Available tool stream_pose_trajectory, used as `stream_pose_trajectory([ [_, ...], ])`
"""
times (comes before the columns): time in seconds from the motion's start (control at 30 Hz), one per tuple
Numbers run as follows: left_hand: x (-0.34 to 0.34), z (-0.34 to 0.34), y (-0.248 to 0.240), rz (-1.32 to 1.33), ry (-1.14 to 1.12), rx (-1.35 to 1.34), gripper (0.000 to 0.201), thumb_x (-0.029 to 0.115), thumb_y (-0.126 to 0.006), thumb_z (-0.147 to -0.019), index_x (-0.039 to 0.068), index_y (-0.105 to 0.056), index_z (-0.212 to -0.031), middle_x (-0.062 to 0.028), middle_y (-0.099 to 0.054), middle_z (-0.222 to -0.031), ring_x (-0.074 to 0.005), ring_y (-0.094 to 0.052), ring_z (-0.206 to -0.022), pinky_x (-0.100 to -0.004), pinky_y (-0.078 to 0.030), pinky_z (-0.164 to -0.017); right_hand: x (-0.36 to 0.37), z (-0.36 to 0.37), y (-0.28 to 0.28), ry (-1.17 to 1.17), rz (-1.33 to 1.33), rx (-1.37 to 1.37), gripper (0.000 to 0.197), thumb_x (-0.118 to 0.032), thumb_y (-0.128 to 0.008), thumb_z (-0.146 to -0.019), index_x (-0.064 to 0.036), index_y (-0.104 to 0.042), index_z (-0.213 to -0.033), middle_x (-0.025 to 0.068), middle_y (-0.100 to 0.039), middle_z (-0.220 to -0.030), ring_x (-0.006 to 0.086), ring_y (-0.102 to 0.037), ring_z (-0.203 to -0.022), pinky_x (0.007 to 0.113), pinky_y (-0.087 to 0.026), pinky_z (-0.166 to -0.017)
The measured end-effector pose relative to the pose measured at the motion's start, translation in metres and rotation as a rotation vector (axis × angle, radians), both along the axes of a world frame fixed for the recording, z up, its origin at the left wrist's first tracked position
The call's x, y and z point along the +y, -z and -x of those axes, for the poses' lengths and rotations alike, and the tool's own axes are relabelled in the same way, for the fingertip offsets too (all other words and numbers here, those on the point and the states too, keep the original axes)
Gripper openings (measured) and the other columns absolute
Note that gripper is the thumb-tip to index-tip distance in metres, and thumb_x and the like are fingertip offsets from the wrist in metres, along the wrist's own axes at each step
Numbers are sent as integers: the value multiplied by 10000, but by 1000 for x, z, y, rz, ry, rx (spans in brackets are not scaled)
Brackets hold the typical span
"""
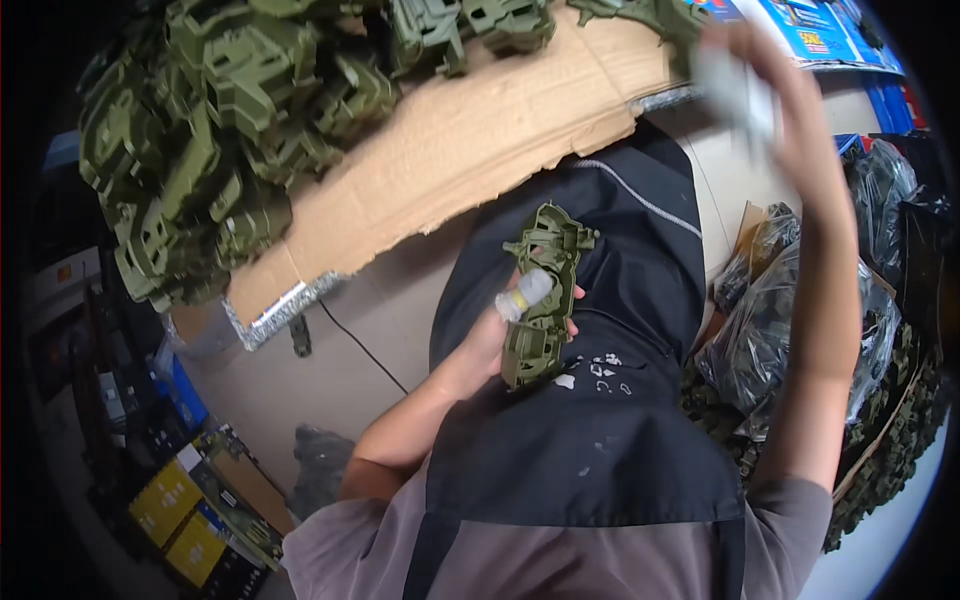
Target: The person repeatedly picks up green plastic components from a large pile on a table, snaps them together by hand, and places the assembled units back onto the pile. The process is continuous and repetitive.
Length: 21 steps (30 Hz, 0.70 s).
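Observation:
My left hand [488, 342] grips an olive-green moulded plastic part [536, 345] above my lap. The part is long and hollow, its ribbed inner side facing up. A grey-white wrapping with a yellowish band [525, 293] covers my left thumb, which lies across the part's middle; the other fingers are mostly hidden beneath. Raised at the upper right, my right hand [785, 95] is smeared by motion. Its fingers curl about a pale grey-white object [738, 95] too blurred to name. Just left of that hand, another green part [655, 20] lies at the far end of the cardboard.
A cardboard sheet [470, 130] covers the work surface ahead, with a high heap of green parts [230, 130] at its left. Clear plastic bags [790, 330] sit at my right beside more green pieces [890, 450]. Yellow-and-black boxes [180, 520] stand lower left. A thin cable [365, 348] crosses the floor.

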<state>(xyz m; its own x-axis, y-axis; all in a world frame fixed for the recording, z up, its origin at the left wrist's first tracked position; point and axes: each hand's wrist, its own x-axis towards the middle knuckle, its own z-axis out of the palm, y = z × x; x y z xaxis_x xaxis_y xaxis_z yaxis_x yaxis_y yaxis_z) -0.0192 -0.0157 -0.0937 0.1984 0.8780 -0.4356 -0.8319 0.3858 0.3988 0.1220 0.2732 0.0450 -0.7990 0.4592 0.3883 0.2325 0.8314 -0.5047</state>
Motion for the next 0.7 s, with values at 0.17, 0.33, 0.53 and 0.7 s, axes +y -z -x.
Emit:
stream_pose_trajectory([
  [0.17,1,-15,1,220,-76,-15,393,278,-370,-964,129,-299,-1321,-119,-558,-1022,-262,-632,-825,-372,-553,-701,-174,-56,59,-271,586,-303,329,28,-627,-657,-42,-633,-979,120,-624,-803,277,-625,-704,344,-516,-626],
  [0.33,4,-11,1,168,18,117,359,287,-386,-956,135,-340,-1278,-133,-565,-968,-273,-646,-745,-372,-555,-659,-182,-52,44,-317,587,-301,349,50,-591,-620,-14,-620,-961,118,-579,-710,297,-603,-641,374,-500,-593],
  [0.53,2,-17,-1,181,9,128,410,332,-406,-948,151,-347,-1311,-152,-570,-1033,-257,-637,-807,-374,-551,-701,-188,-39,70,-375,600,-375,290,63,-559,-593,8,-592,-876,154,-590,-707,321,-610,-637,397,-494,-584],
  [0.7,6,-19,-6,227,-59,110,323,243,-388,-960,138,-360,-1265,-110,-575,-982,-223,-633,-771,-345,-552,-651,-197,-31,68,-336,556,-450,215,73,-556,-587,13,-545,-794,160,-588,-690,330,-617,-644,405,-503,-584],
])
